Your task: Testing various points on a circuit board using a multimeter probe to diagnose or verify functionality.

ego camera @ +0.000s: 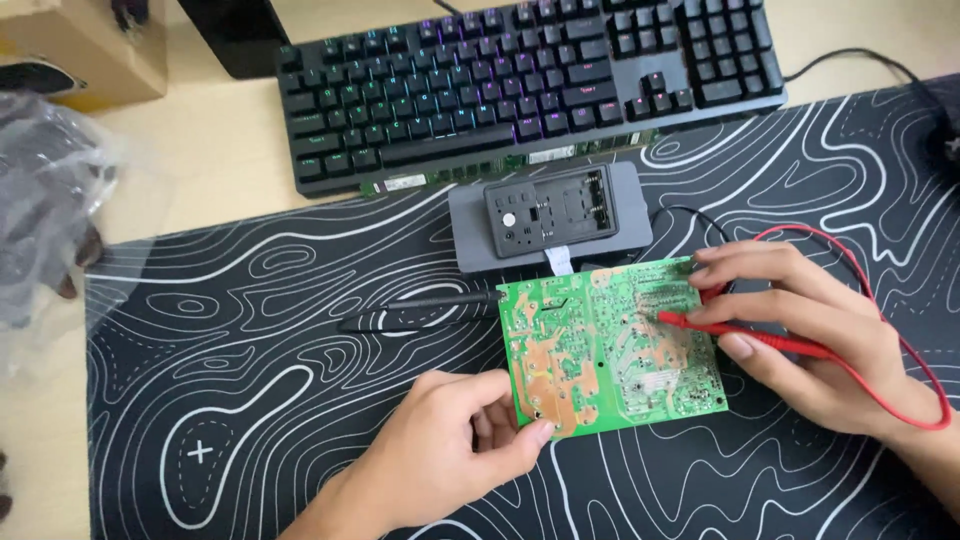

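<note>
Gripping the red test probe (760, 338) like a pen, your right hand (810, 340) lay at the right edge of the green circuit board (610, 350), fingers closed round the probe's shaft and its tip touching the board's solder side right of centre. Your left hand (450, 450) pinched the board's lower left corner, thumb on top near the edge and the other fingers curled beneath, holding it on the black desk mat (250, 400) with white contour lines.

A red lead (905, 330) looped from the probe round your right wrist and back above the board. Lying unheld just left of the board was the black test probe (420, 310), its tip pointing at the board's upper left corner. Just above the board sat a grey rectangular device (550, 215) with a dark inset panel, a white ribbon cable running down to the board's top edge. Beyond that device was a black backlit keyboard (530, 80). Well left of the board were a crumpled plastic bag (45, 200) and a cardboard box (85, 50).
</note>
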